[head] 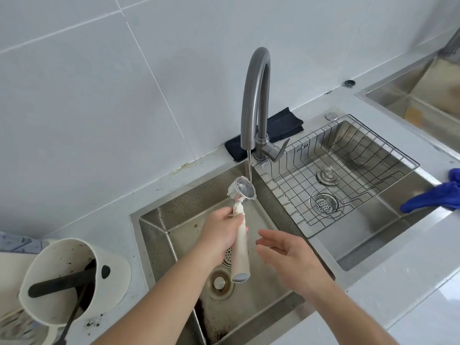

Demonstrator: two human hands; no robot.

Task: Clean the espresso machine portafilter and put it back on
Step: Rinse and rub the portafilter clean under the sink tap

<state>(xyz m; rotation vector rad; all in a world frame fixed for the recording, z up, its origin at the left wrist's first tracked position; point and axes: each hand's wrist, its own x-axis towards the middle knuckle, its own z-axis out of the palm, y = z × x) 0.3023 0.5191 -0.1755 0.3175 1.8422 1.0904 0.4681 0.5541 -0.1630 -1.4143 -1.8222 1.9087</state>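
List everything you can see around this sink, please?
portafilter: one, cream handle, metal head, under the tap's thin stream
tap: one, grey, between the basins
left basin: one, steel, stained
right basin: one, steel
wire rack: one, across the right basin
cloth: one, black, behind the tap
knock box: one, cream, black bar, left counter
glove: one, blue, right edge
left hand: grips the handle
right hand: open, empty
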